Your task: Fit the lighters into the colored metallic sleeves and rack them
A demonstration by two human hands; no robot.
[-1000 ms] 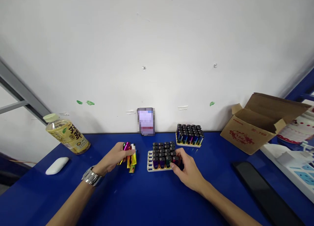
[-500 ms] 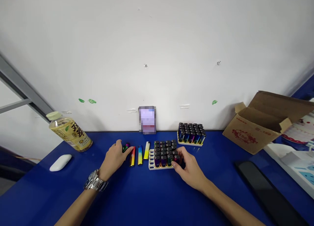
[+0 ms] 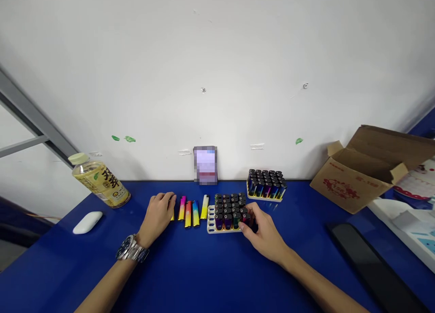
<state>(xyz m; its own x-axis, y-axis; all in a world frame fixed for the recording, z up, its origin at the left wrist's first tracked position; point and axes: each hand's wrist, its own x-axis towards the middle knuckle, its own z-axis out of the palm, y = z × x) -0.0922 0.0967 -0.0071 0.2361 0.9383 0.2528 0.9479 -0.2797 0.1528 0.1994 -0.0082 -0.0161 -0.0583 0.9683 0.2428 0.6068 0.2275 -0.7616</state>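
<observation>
My left hand (image 3: 159,216), with a metal watch on the wrist, rests on the blue table (image 3: 190,276) with its fingers curled beside a row of several loose coloured lighters (image 3: 190,212) that lie flat. One lighter is partly under its fingertips. My right hand (image 3: 262,229) is curled at the right end of a white tray of black-topped lighters (image 3: 227,212), fingertips touching the lighters at the tray's near right corner. A second, full tray of lighters (image 3: 266,184) stands further back by the wall.
A tea bottle (image 3: 98,181) lies tilted at the back left, with a white mouse-shaped object (image 3: 87,222) near it. A small blurred card (image 3: 205,165) leans on the wall. An open cardboard box (image 3: 367,168) and a black flat object (image 3: 367,263) are on the right.
My left hand held a bunch of lighters a second ago; they now lie spread in a row on the table. My right hand has stayed at the tray.
</observation>
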